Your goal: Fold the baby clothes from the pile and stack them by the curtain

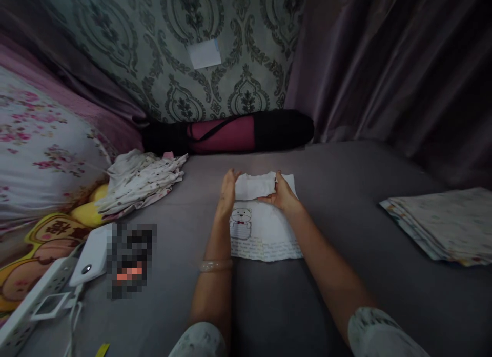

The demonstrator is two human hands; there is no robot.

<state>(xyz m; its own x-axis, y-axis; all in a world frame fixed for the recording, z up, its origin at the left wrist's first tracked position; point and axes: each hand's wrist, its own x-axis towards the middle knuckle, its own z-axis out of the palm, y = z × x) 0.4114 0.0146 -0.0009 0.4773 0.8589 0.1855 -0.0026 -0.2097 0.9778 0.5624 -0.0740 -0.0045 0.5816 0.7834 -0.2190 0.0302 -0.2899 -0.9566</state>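
Note:
A small white garment [269, 226] lies on the grey bed surface in front of me, with a bear print on its left half and lines of lettering along its near edge. Its far part is folded into a flap that is raised between my hands. At the left end of that flap is my left hand [229, 189], its fingers closed on the cloth edge; the thumb is mostly hidden. My right hand [283, 193] pinches the flap's right end, thumb on the far side and fingers underneath. A little white cloth shows behind the right hand.
A stack of folded cloths [442, 226] lies at the right. Left are a crumpled spotted garment [144, 180], a floral pillow [49, 152], a yellow plush [42, 249], a power strip [42, 295] and a white charger [92, 254]. A black-and-pink long bag [223, 134] lies along the wall.

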